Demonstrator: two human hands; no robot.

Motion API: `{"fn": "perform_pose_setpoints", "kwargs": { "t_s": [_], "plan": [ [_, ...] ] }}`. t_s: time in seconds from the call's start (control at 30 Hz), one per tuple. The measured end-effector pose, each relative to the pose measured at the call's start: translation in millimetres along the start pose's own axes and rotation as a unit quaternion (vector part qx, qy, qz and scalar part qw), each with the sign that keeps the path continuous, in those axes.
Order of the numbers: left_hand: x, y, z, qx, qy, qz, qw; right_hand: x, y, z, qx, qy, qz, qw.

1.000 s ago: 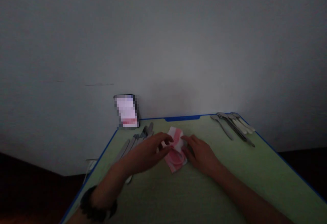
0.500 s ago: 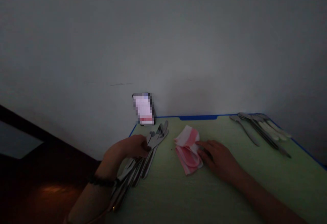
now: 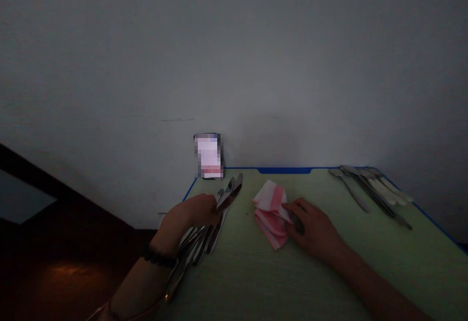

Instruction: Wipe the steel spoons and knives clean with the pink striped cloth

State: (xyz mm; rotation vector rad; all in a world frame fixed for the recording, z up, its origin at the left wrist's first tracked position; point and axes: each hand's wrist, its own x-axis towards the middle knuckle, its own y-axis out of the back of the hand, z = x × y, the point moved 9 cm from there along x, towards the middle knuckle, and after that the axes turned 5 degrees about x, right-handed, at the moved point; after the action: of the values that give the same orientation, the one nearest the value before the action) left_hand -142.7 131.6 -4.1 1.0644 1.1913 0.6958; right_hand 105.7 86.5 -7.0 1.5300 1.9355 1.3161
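Note:
Over a pile of metal cutlery (image 3: 195,243) at the table's left side, my left hand (image 3: 200,210) is closed round a table knife (image 3: 230,200). Its broad blade sticks out to the right of my fingers, tilted and darkly reflecting; my hand covers the middle of it. A folded pink-and-white cloth (image 3: 270,199) lies on the table to the right of the pile. The fingers of my right hand (image 3: 310,226) are bent and pinch the cloth's right edge. A dark patch under those fingers is too dim to make out.
Several spoons and forks, some with white handles (image 3: 383,189), lie along the right edge of the light green table (image 3: 310,282). A phone (image 3: 209,156) with a blurred screen leans on the wall (image 3: 234,57) at the back left. Dark floor shows at lower left.
My left hand has moved slightly right and turned, and the knife's blade has tilted from pale to dark. My right hand still pinches the cloth, with its fingers bent a little more.

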Motion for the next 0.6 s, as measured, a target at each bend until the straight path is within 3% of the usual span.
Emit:
{"fn": "perform_pose_setpoints", "kwargs": {
  "t_s": [0.17, 0.3, 0.37, 0.43, 0.53, 0.6],
  "plan": [
    [-16.9, 22.1, 8.0, -0.023, -0.035, 0.029, 0.999, 3.9, 12.5, 23.6, 0.109, -0.041, 0.075, 0.99],
    [-30.0, 43.7, 43.5, -0.161, -0.112, 0.069, 0.978, 4.2, 31.1, 58.9, 0.273, -0.116, 0.16, 0.941],
    [-28.2, 36.9, 65.8, -0.276, -0.119, 0.041, 0.953, 3.4, 36.3, 77.6, 0.4, -0.154, 0.198, 0.881],
    [-22.4, 25.9, 90.7, -0.38, -0.126, 0.037, 0.916, 3.6, 33.2, 93.7, 0.543, -0.19, 0.219, 0.788],
    [-9.6, -2.4, 122.9, -0.533, -0.118, 0.028, 0.837, 6.6, 18.6, 104.1, 0.692, -0.233, 0.202, 0.653],
    [-2.3, -23.0, 134.0, -0.631, -0.091, 0.025, 0.77, 9.0, 15.0, 103.9, 0.731, -0.233, 0.193, 0.612]
  ]
}}
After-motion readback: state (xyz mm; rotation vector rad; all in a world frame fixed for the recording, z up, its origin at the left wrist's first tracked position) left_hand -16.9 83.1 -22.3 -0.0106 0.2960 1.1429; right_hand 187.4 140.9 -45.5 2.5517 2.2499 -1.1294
